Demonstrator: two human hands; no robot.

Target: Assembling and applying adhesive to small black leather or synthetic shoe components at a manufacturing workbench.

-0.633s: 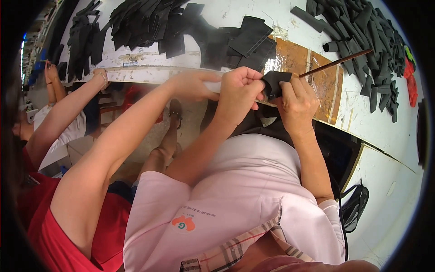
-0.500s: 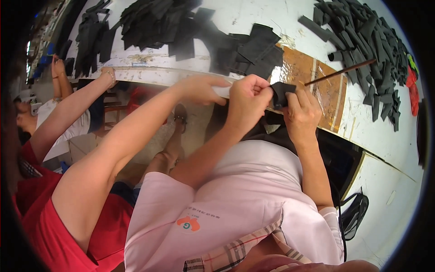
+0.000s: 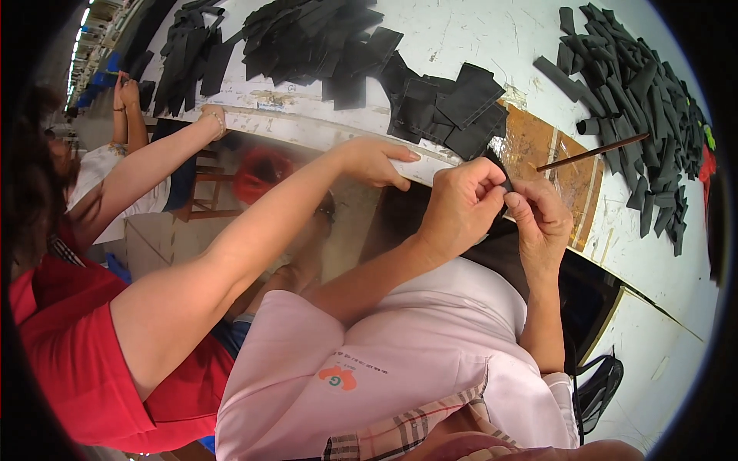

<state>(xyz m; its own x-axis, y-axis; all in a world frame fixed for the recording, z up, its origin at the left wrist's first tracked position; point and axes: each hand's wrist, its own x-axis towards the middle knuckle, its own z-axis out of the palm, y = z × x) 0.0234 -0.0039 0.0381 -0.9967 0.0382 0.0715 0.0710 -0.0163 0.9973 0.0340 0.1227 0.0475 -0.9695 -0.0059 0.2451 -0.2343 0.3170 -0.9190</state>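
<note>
Close in front of my body, at the table's front edge, my left hand (image 3: 463, 206) pinches a small black fabric piece (image 3: 506, 184) between thumb and fingers. My right hand (image 3: 543, 219) meets it from the other side, thumb and forefinger closed on the same piece. Most of the fabric is hidden behind my fingers. Just beyond my hands, a loose heap of flat black fabric pieces (image 3: 450, 104) lies on the white table (image 3: 453, 31). Beside it is a brown board (image 3: 530, 138) covered in clear tape, with a thin brown rod (image 3: 592, 151) sticking out over it.
A large pile of folded black strips (image 3: 638, 100) covers the table's right side; more black pieces (image 3: 307, 38) lie at the far left. At my left, a co-worker in red rests a hand (image 3: 377, 163) on the table edge. A red bag (image 3: 261, 173) is below.
The black piece was spread out between my hands; now they are closer together and it is mostly hidden. The view has shifted, and the co-worker's nearer hand shows more clearly at the edge.
</note>
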